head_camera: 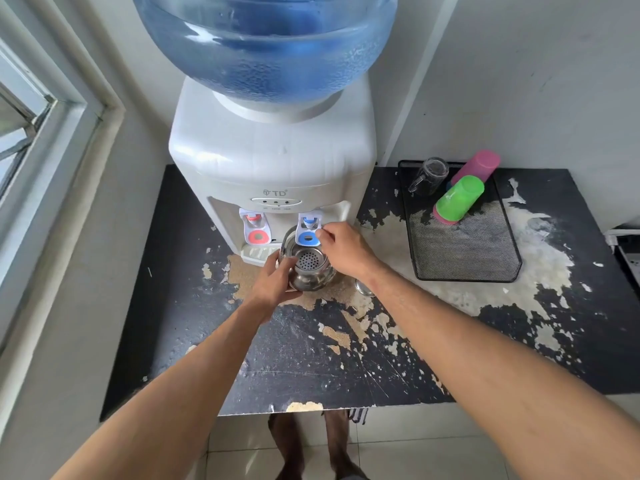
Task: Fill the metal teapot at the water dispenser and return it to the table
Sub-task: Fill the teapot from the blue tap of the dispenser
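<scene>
The metal teapot [306, 268], lid off and its perforated strainer showing, is held under the blue tap [308, 230] of the white water dispenser [273, 157]. My left hand [277, 277] grips the teapot's left side. My right hand [343, 249] reaches to the right side of the blue tap lever, fingertips touching it. I cannot tell whether water is flowing. The black, worn table [277, 358] carries the dispenser. A small round metal piece [363, 289], likely the lid, lies on the table beside my right forearm.
A red tap [255, 230] sits left of the blue one. A black mesh tray [464, 237] at the right holds a glass mug [429, 176], a green cup [459, 199] and a pink cup [479, 166]. A window frame [52, 133] lines the left wall.
</scene>
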The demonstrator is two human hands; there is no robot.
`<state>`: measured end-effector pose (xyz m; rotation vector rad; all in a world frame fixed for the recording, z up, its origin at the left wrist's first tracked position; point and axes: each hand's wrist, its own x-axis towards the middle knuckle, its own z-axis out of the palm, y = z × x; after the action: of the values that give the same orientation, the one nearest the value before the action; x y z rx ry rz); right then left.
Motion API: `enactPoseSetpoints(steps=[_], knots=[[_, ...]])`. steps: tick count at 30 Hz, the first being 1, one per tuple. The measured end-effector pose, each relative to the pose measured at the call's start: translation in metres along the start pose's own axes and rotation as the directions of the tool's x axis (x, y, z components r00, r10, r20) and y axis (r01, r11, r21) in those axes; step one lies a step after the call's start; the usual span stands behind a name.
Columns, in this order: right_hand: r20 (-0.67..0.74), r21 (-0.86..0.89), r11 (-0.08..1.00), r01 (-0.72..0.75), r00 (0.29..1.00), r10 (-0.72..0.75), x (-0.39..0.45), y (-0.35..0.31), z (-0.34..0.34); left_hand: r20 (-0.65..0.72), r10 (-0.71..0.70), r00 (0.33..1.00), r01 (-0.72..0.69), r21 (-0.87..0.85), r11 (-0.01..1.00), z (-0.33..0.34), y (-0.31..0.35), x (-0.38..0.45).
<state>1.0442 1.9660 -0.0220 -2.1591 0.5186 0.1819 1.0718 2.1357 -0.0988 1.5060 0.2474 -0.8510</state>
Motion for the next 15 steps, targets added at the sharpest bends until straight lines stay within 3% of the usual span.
enactPoseSetpoints(steps=[9, 13, 15], knots=[[0.109, 0.057, 0.998, -0.010, 0.994, 0.004, -0.016, -0.005, -0.010, 0.011, -0.002, 1.000, 0.002, 0.004, 1.000, -0.002, 0.004, -0.001], [0.163, 0.264, 0.962, -0.068, 0.986, 0.025, -0.023, -0.013, -0.029, 0.000, -0.015, 1.000, 0.015, -0.001, 1.000, -0.001, 0.006, -0.002], [0.160, 0.267, 0.960, -0.084, 0.986, 0.042, -0.023, -0.016, -0.036, -0.007, -0.024, 1.000, 0.024, 0.004, 1.000, -0.002, 0.006, -0.001]])
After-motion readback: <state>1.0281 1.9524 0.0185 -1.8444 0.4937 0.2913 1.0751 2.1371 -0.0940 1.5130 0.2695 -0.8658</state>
